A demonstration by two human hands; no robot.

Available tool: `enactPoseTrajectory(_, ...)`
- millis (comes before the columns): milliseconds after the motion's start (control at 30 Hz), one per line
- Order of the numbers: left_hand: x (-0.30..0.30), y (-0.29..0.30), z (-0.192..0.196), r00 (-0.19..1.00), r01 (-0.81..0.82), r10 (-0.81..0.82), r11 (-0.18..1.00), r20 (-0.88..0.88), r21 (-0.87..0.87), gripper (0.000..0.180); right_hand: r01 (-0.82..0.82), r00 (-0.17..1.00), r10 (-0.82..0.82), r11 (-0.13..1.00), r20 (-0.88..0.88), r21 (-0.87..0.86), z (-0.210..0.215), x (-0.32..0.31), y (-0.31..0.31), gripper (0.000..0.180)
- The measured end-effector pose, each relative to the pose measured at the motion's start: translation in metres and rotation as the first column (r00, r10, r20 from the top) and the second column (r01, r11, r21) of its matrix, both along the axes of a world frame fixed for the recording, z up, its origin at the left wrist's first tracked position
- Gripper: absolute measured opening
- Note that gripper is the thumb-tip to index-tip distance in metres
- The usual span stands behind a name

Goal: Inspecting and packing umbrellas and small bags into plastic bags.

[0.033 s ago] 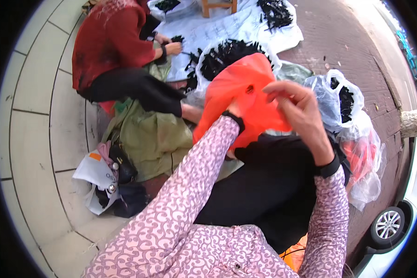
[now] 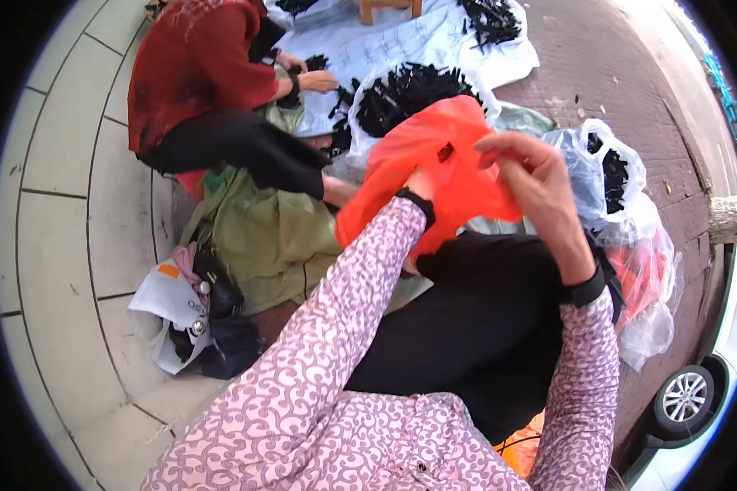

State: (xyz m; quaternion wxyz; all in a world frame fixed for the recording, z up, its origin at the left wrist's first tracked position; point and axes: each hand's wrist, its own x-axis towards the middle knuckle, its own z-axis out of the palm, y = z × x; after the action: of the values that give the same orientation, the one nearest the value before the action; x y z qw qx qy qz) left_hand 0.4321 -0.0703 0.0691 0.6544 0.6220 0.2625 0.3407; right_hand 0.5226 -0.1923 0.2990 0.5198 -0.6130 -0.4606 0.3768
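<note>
A bright red plastic bag [image 2: 393, 164] is spread in front of me, with a small opening showing something dark inside. My left hand [image 2: 424, 185] reaches into the bag up to near the black wristband, so its fingers are hidden. Over the bag's right side is my right hand [image 2: 540, 176], thumb and fingers bent with a gap between them; I make out nothing held there. Just behind the bag, a white plastic bag [image 2: 485, 96] holds a heap of black strip-like pieces [image 2: 413, 90].
At the left, a person in red [image 2: 192, 78] sits handling black pieces over a white sheet [image 2: 385, 45]. A clear bag [image 2: 577, 176] of black pieces stands at right, near a car wheel [image 2: 685, 401]. Green sacking [image 2: 262, 237] and a white carrier bag [image 2: 168, 303] lie at left.
The bag's small opening shows a little wider. My right hand has shifted slightly right, and the other person's hand has moved slightly to the right.
</note>
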Motion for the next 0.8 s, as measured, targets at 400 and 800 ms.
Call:
enactPoseTrajectory(400, -0.139, -0.052, 0.016, 0.908, 0.404, -0.321, 0.5, 0.27, -0.766, 0.034, 0.266, 0.954, -0.243, 0.956, 0.175, -0.125, -0.043, 0.042, 0.017, 0.029)
enactPoseTrajectory(800, -0.478, -0.115, -0.011, 0.578, -0.814, 0.466, 0.388, -0.67, -0.433, 0.027, 0.316, 0.92, -0.256, 0.933, 0.298, -0.174, -0.013, 0.033, -0.001, 0.024)
